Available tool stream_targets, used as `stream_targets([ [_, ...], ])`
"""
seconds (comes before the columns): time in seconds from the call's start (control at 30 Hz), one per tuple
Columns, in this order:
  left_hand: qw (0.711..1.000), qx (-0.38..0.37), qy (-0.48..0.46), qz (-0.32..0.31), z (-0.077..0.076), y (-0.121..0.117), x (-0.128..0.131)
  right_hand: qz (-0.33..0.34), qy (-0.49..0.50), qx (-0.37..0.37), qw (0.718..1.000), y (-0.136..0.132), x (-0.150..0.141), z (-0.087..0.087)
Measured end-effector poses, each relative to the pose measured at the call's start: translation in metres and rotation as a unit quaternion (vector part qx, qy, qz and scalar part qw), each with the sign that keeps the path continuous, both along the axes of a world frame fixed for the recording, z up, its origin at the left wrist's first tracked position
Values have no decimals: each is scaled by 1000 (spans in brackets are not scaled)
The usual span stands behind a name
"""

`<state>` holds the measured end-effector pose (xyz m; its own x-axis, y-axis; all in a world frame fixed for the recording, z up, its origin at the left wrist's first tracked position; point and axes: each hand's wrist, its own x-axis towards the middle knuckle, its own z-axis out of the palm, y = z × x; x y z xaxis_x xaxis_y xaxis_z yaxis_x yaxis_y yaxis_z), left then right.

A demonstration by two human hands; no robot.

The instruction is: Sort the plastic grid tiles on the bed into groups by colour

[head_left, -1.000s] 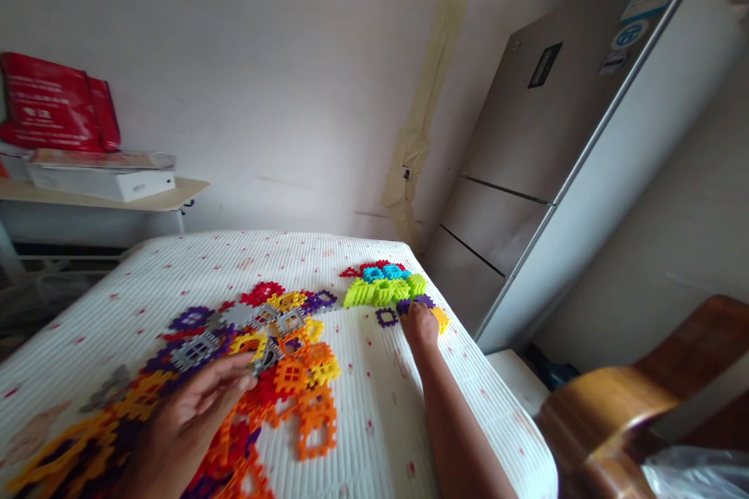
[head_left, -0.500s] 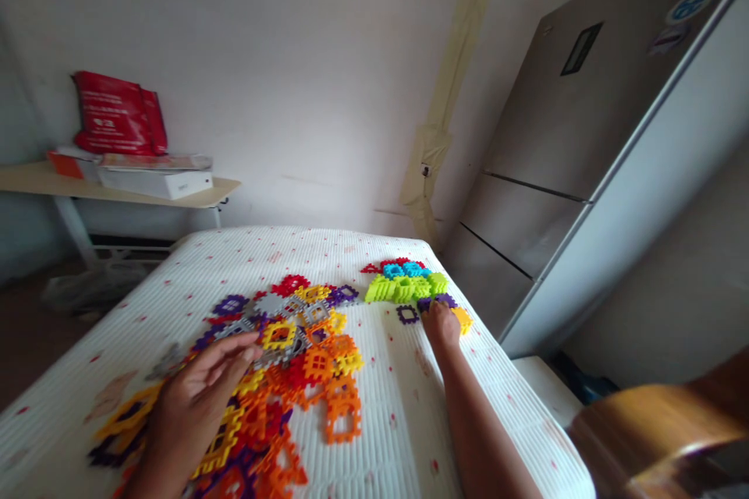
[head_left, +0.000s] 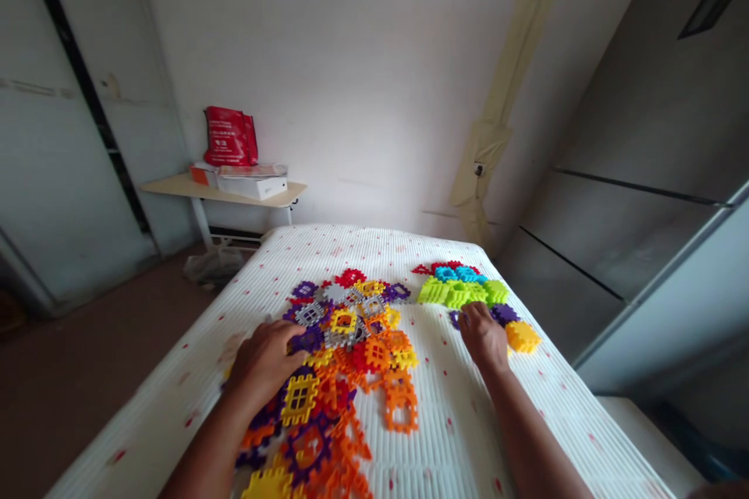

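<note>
Over the left side of a mixed pile of plastic interlocking building pieces (head_left: 374, 355), my left hand (head_left: 266, 362) has its thumb and fingers around the edge of a purple building piece (head_left: 310, 339). A yellow window piece (head_left: 299, 399) lies just below it. My right hand (head_left: 484, 335) reaches down at the right, fingers closed on a purple square frame (head_left: 454, 320) that they mostly cover. Beside that hand are a purple stack (head_left: 504, 315) and a yellow stack (head_left: 523, 337). Lime green stacks (head_left: 456, 292) stand just beyond it.
Blue pieces (head_left: 465, 274) and red pieces (head_left: 448, 265) lie behind the green ones. A white quilted cover (head_left: 433, 437) with red specks lies under everything. A fridge (head_left: 632, 195) stands at the right. A side table (head_left: 175, 185) holds a red bag (head_left: 228, 136) and boxes.
The view has swung left. My right hand has shifted from the purple stack leftward onto the loose purple frame. My left hand has turned palm down and closed in on a purple piece.
</note>
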<state>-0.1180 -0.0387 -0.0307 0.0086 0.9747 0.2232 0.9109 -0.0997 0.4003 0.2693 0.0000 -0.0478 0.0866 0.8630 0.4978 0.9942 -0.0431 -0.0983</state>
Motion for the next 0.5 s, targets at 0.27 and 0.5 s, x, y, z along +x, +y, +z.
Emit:
stream_targets([
  [0.27,999,-24,37,18,-1,1,9,100,-17,87,991,1,-4,-10],
  [0.5,971,-13,-237,18,-1,1,15,212,96,132,963,-12,-36,0],
])
